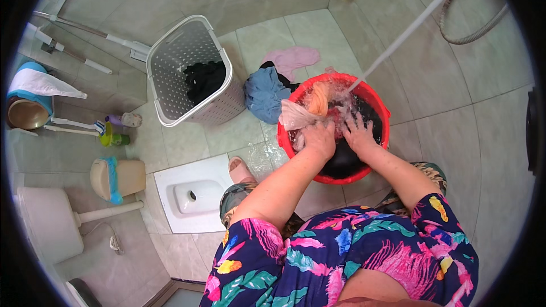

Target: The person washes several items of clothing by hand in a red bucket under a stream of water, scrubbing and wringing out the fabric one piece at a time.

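A red plastic tub (386, 113) stands on the tiled floor before me, filled with water and dark, pink and orange cloths. Water pours into its far side in a stream (396, 44) from a spout at the upper right. My left hand (318, 138) lies at the water by a pale pink cloth (296, 116), fingers partly hidden, so its hold cannot be told. Spread fingers mark my right hand (359, 134), which rests on dark wet cloth in the tub. Between and beyond my hands an orange cloth (320, 99) rises from the water.
Left of the tub lie a blue garment (265, 94) and a pink cloth (294, 59). A grey laundry basket (222, 98) holds black clothes (205, 81). A squat toilet (200, 217), a waste bin (128, 177) and brushes (79, 123) are at the left. A metal hose (473, 38) hangs at the upper right.
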Demonstrator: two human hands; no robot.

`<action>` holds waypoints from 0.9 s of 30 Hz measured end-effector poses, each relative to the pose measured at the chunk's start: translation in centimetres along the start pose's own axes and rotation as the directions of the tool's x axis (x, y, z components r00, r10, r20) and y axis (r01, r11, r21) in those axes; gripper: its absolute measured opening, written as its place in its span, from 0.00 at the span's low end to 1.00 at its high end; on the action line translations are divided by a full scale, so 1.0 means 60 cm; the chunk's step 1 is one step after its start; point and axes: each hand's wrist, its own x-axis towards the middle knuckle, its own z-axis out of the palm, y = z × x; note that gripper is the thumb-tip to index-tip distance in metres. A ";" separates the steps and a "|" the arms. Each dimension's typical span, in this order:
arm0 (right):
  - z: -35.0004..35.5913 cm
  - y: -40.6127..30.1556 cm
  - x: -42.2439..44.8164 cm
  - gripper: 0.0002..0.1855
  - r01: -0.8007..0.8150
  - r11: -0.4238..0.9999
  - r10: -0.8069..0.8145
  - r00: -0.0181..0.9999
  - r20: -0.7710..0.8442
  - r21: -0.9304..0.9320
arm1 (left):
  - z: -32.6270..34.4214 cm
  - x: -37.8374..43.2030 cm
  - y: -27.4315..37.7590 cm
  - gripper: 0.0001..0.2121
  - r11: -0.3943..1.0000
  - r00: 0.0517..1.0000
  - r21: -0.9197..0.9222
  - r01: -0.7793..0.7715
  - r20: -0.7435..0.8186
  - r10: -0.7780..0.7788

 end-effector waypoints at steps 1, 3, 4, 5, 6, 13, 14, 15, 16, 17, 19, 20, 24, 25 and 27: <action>0.010 0.000 0.004 0.29 0.009 1.000 -0.009 1.000 -0.027 0.004 | -0.002 0.001 -0.003 0.18 1.000 1.000 -0.030 0.002 0.024 -0.001; 0.051 0.009 0.016 0.28 0.026 0.997 -0.029 0.999 -0.044 -0.074 | -0.003 0.005 -0.003 0.17 0.996 0.997 -0.094 0.001 0.075 0.006; 0.088 0.020 0.026 0.28 0.030 0.988 -0.036 0.999 -0.034 -0.154 | -0.002 0.007 -0.001 0.16 0.988 0.996 -0.152 -0.015 0.088 0.029; 0.106 0.021 0.038 0.28 0.031 0.985 -0.037 0.999 -0.033 -0.170 | 0.002 0.010 -0.004 0.15 0.977 0.994 -0.211 -0.019 0.100 0.041; 0.126 0.024 0.048 0.28 0.028 0.982 -0.034 0.999 -0.029 -0.186 | 0.008 0.015 -0.004 0.14 0.963 0.992 -0.270 -0.029 0.111 0.061; -0.012 0.015 0.111 0.32 -0.056 0.912 0.071 0.997 -0.021 0.406 | 0.039 0.010 -0.026 0.12 0.953 0.997 -0.294 -0.078 -0.034 0.071; -0.032 0.017 0.110 0.32 -0.142 0.897 0.114 0.989 0.091 0.420 | 0.031 0.006 -0.022 0.11 0.951 0.997 -0.300 -0.079 -0.039 0.071; -0.050 0.019 0.110 0.31 -0.227 0.879 0.154 0.968 0.201 0.419 | 0.021 0.000 -0.018 0.11 0.948 0.997 -0.310 -0.076 -0.045 0.065; -0.050 0.026 0.121 0.31 -0.259 0.875 0.169 0.955 0.244 0.408 | 0.010 -0.004 -0.013 0.11 0.945 0.997 -0.317 -0.080 -0.037 0.072; -0.037 0.034 0.129 0.31 -0.283 0.870 0.177 0.944 0.280 0.404 | -0.002 -0.008 -0.005 0.11 0.943 0.997 -0.324 -0.080 -0.029 0.075; -0.017 0.056 0.147 0.31 -0.297 0.864 0.177 0.935 0.308 0.406 | -0.022 -0.017 0.011 0.10 0.931 0.992 -0.346 -0.115 -0.085 0.091; -0.006 0.072 0.152 0.31 -0.289 0.860 0.164 0.937 0.309 0.421 | -0.029 -0.023 0.021 0.10 0.921 0.984 -0.360 -0.151 -0.146 0.104; -0.060 0.069 0.139 0.27 -0.128 0.675 0.087 0.992 0.094 0.727 | -0.062 -0.040 0.005 0.08 0.743 0.930 -0.630 -0.227 -0.366 -0.026; -0.018 0.117 0.131 0.24 -0.048 0.593 0.024 0.999 0.042 0.804 | -0.081 -0.039 0.020 0.08 0.705 0.828 -0.612 -0.360 -0.557 -0.061; 0.027 0.177 0.121 0.18 0.151 0.601 -0.112 0.988 -0.105 0.784 | -0.103 -0.026 0.012 0.07 0.651 0.537 -0.522 -0.552 -0.819 -0.202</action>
